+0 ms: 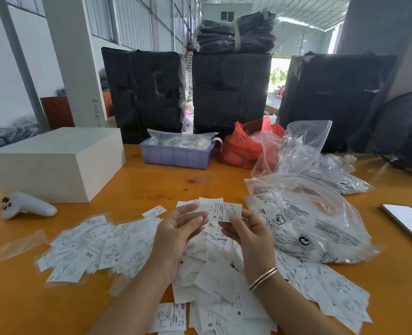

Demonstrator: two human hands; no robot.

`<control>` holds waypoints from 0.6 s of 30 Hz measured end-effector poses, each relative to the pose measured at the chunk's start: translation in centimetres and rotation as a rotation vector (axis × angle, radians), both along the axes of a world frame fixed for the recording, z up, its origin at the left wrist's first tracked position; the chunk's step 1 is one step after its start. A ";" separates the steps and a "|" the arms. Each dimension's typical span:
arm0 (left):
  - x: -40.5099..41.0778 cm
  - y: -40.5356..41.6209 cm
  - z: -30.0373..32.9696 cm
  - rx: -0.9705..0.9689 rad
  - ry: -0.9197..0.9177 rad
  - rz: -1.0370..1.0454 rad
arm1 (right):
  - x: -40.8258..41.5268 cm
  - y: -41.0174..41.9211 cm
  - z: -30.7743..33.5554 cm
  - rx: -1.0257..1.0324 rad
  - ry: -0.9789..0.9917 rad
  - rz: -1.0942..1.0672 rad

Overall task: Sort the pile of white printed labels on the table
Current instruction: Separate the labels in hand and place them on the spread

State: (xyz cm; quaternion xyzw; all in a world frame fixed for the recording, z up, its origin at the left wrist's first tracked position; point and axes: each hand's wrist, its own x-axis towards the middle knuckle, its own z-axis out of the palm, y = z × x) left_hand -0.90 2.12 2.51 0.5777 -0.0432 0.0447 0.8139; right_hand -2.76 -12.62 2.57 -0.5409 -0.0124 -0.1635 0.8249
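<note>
Dozens of white labels (200, 267) lie in a loose pile on the orange table (151, 180), spread wide under and around both of my hands, with size letters such as S, M and XXL legible on some. Just above the pile I see my right hand (243, 228) pinching one label (226, 211) marked S between thumb and fingers, held up facing the camera; a bracelet (262, 278) sits on that wrist. My left hand (178, 228) is beside it, fingers curled and its fingertips closed on a few more labels that overlap the S one. Right of the pile, touching its edge, is a clear plastic bag (316, 228) with black print, and more crumpled clear bags (304, 151) are heaped behind that. Farther right of the pile a phone (407, 223) lies near the table edge. Left of the pile rests a white controller (26, 206), and behind it a white box (55, 163). Beyond the pile stand a purple tray (176, 155) holding bagged labels and a red plastic bag (243, 146), with black wrapped bundles (229, 93) behind them.
</note>
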 end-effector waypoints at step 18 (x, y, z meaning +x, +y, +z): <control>-0.2 -0.2 0.0 0.106 -0.050 0.029 | -0.1 0.6 -0.3 -0.102 -0.084 -0.118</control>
